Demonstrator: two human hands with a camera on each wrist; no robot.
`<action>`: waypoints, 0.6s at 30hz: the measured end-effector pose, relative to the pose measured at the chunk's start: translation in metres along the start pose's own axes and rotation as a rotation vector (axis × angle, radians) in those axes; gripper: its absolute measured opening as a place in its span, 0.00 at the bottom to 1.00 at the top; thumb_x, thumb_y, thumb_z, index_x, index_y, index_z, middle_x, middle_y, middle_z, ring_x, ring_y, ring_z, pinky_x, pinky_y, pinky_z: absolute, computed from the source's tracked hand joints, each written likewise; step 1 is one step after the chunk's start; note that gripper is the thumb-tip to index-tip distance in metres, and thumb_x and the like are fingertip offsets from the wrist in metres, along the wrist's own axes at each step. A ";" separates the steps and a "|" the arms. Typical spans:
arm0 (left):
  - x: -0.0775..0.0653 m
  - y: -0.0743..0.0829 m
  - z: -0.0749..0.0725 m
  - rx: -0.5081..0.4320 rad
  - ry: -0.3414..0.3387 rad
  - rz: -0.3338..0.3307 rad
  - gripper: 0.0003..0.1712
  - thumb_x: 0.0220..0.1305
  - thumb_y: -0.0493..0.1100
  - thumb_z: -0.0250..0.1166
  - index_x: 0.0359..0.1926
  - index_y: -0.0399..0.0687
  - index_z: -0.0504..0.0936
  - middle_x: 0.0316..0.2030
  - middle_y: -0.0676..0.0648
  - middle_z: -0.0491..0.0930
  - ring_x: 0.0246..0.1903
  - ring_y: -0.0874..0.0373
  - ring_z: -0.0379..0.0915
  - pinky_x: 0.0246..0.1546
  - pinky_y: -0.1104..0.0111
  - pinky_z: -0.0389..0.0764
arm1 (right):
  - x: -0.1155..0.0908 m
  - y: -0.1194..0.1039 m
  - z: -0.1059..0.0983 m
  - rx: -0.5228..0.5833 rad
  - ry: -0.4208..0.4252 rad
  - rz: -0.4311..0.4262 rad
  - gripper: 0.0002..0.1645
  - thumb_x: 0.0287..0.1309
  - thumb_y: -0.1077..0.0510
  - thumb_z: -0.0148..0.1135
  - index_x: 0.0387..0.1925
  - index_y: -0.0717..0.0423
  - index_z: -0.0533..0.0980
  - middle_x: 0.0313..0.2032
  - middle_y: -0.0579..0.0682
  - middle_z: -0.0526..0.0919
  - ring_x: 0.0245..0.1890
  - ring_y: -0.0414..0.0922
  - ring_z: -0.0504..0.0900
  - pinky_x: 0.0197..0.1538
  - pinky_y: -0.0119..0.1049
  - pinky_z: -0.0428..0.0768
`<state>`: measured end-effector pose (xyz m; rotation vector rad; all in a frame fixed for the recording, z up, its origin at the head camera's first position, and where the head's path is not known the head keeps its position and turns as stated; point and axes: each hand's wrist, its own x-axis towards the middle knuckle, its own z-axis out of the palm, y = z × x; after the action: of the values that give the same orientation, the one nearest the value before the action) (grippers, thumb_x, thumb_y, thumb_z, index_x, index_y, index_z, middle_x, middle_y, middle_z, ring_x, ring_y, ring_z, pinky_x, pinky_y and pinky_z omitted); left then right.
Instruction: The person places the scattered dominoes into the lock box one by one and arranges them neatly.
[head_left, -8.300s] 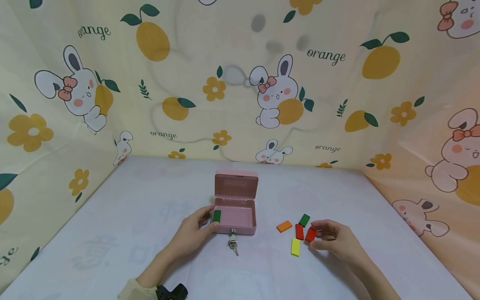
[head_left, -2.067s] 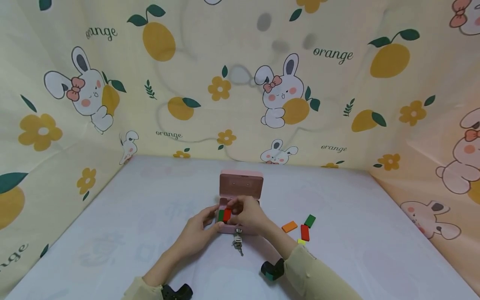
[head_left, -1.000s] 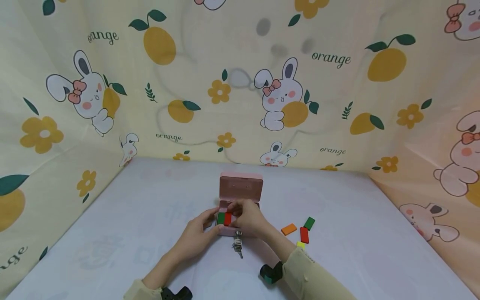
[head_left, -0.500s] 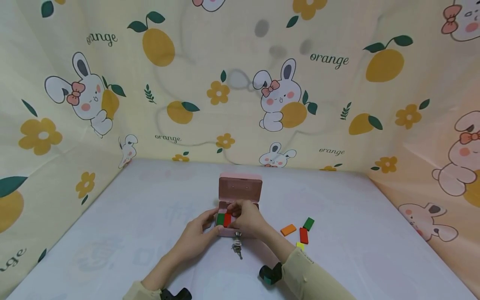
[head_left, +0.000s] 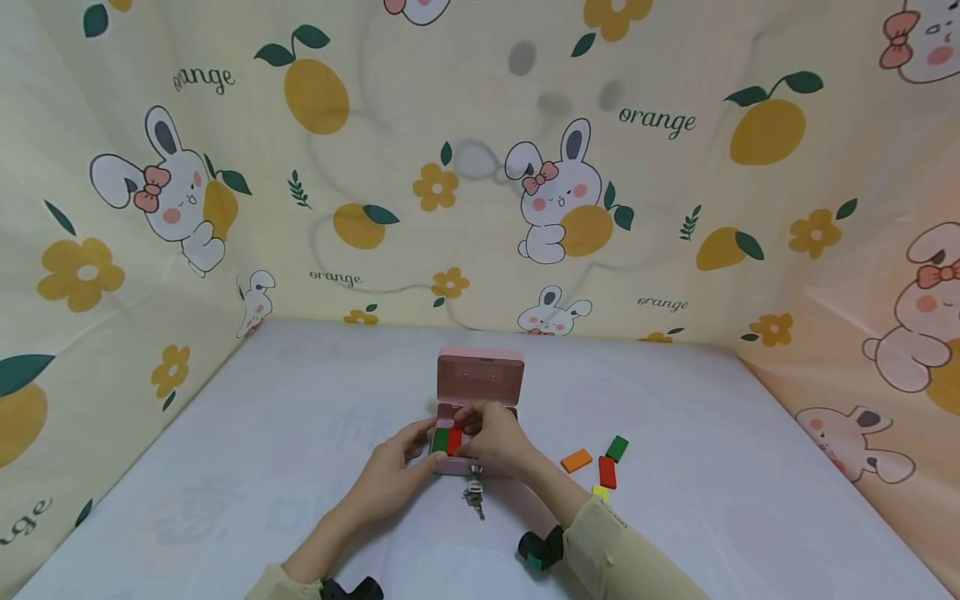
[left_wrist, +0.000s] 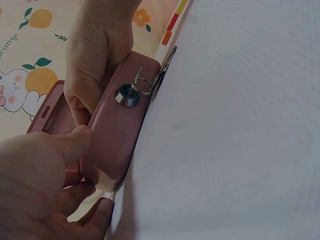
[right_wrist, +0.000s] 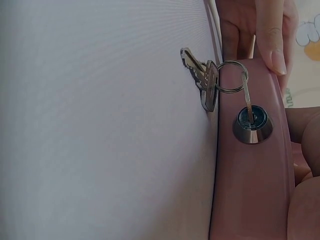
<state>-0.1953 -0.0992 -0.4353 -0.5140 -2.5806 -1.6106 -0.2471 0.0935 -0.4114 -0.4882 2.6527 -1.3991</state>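
Note:
A pink metal cash box stands on the table with its lid up. My left hand grips its left side, the thumb on the front rim. Inside, a green block lies against the left wall, with a red block right beside it. My right hand reaches over the front wall and pinches this red block between thumb and fingers. The hand hides the right part of the interior. A key sits in the front lock, with more keys hanging from its ring.
To the right of the box lie an orange block, another green block, another red block and a yellow block, partly hidden by the right sleeve. A printed cloth rises behind the table.
Since the oldest frame, my right hand has carried a red block left from the group into the box, beside the green one. Over the last second both hands stay almost still.

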 end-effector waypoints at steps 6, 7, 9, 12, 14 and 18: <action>0.000 0.000 0.000 -0.010 -0.002 -0.002 0.33 0.68 0.47 0.65 0.69 0.41 0.67 0.63 0.37 0.71 0.62 0.42 0.68 0.62 0.53 0.70 | 0.000 0.000 0.000 -0.002 0.003 -0.009 0.23 0.44 0.69 0.77 0.45 0.61 0.79 0.39 0.49 0.81 0.41 0.49 0.79 0.47 0.41 0.83; 0.000 0.000 0.000 -0.009 -0.003 -0.003 0.33 0.68 0.47 0.65 0.70 0.42 0.67 0.63 0.37 0.71 0.62 0.42 0.68 0.62 0.54 0.70 | 0.000 0.000 0.000 -0.001 0.002 -0.009 0.23 0.44 0.69 0.77 0.45 0.61 0.79 0.40 0.49 0.81 0.41 0.49 0.79 0.48 0.41 0.83; 0.001 -0.001 0.000 -0.007 -0.003 -0.004 0.33 0.68 0.47 0.65 0.70 0.42 0.67 0.63 0.37 0.71 0.62 0.43 0.68 0.62 0.54 0.70 | 0.000 0.000 0.000 0.000 0.000 -0.010 0.23 0.44 0.70 0.76 0.45 0.61 0.79 0.40 0.49 0.81 0.41 0.49 0.79 0.47 0.41 0.83; 0.001 -0.002 0.000 -0.010 -0.006 -0.006 0.33 0.68 0.47 0.65 0.70 0.43 0.67 0.64 0.38 0.71 0.62 0.43 0.68 0.62 0.55 0.71 | 0.000 0.000 0.000 0.000 -0.003 -0.010 0.23 0.45 0.70 0.76 0.45 0.61 0.79 0.40 0.50 0.81 0.41 0.50 0.79 0.47 0.41 0.83; 0.001 -0.003 0.000 -0.012 -0.008 -0.005 0.33 0.68 0.47 0.65 0.70 0.43 0.67 0.64 0.38 0.71 0.62 0.43 0.68 0.61 0.55 0.71 | 0.000 0.000 0.000 0.000 -0.003 -0.009 0.23 0.44 0.70 0.76 0.45 0.61 0.80 0.40 0.50 0.81 0.42 0.50 0.79 0.47 0.41 0.83; 0.002 -0.004 0.000 -0.015 -0.008 -0.002 0.33 0.68 0.47 0.65 0.70 0.44 0.67 0.63 0.38 0.71 0.61 0.43 0.69 0.61 0.55 0.71 | 0.000 0.000 0.000 -0.004 0.000 -0.004 0.23 0.44 0.70 0.76 0.44 0.60 0.80 0.40 0.50 0.82 0.41 0.50 0.79 0.47 0.41 0.83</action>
<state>-0.1983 -0.1001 -0.4386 -0.5205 -2.5771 -1.6337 -0.2470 0.0930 -0.4115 -0.4942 2.6566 -1.3947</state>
